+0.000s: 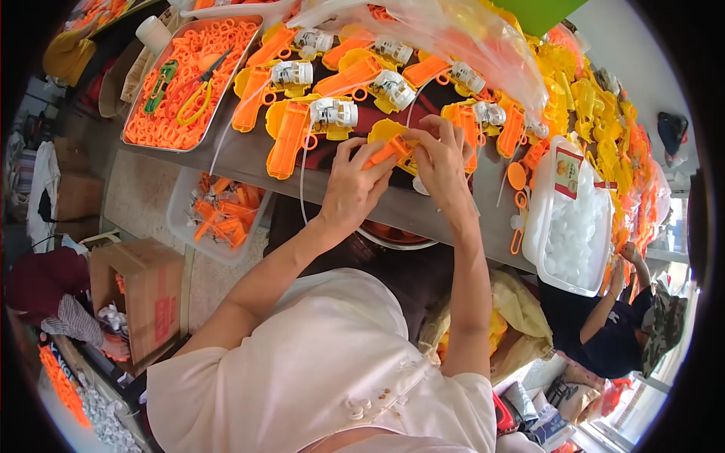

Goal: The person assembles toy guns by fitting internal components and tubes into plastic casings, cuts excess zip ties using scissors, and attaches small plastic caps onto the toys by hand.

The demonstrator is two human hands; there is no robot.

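Note:
Over the near edge of the table, my left hand [353,183] is closed on an orange and yellow plastic toy part [389,151]. My right hand [443,162] pinches the other side of the same part, its fingertips close to the left ones. A small white round piece [420,186] shows just under the right fingers. Behind and beside the hands, several orange and yellow toy assemblies [288,140] with white mechanisms lie in rows, some with thin white cords hanging down.
A metal tray [259,47] of orange rings holds cutters [198,98]. A white tub [529,226] of translucent pieces stands right, beside yellow parts [593,113]. Below the table are a clear bin [175,208], a cardboard box [155,283] and a sack [529,332]. Another person [604,332] works at right.

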